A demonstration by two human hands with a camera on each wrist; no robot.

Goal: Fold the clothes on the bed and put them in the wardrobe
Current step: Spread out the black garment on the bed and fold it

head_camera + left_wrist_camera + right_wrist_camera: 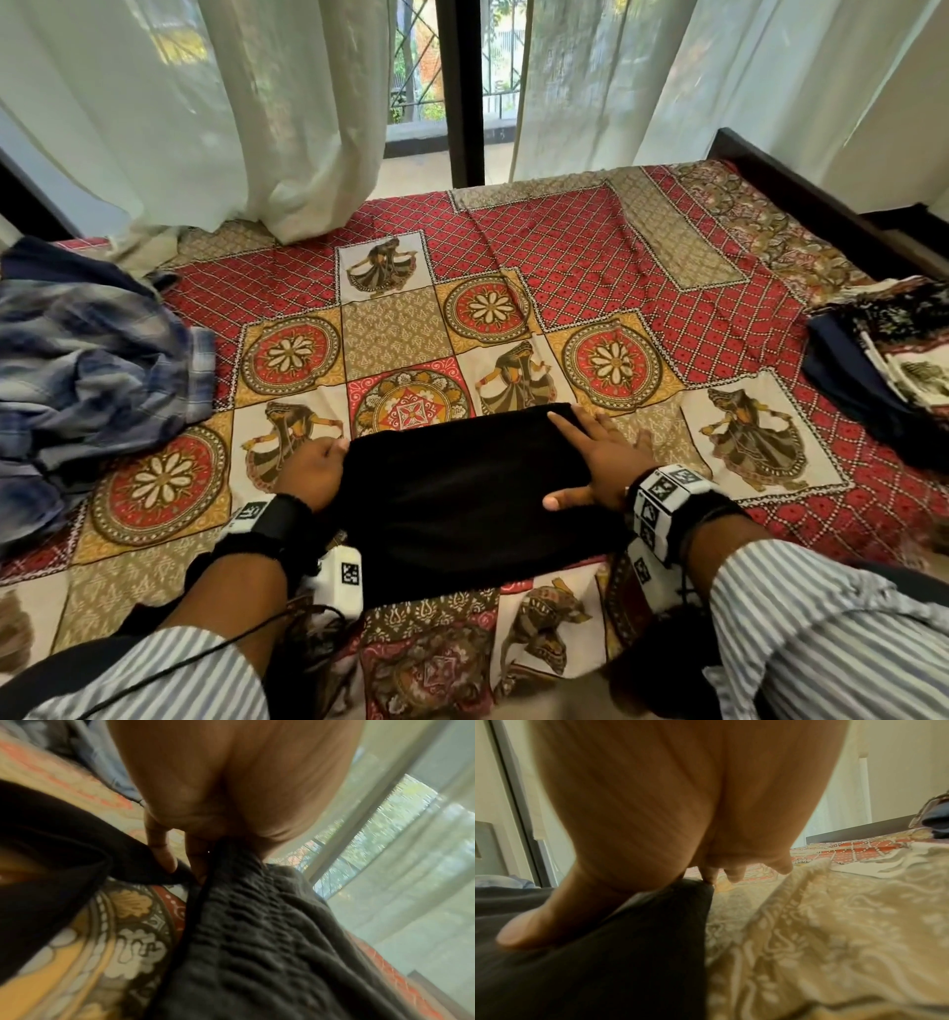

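Observation:
A black garment, folded into a rectangle, lies on the patterned bedsheet just in front of me. My left hand is at its left edge, and in the left wrist view its fingers curl round a fold of the black cloth. My right hand lies flat across the garment's right edge with fingers spread. Its thumb presses on the black cloth while the other fingertips reach the sheet beyond.
A loose heap of blue plaid and denim clothes sits at the left of the bed. A stack of folded clothes sits at the right edge. White curtains hang behind, and the dark bed frame borders the far right.

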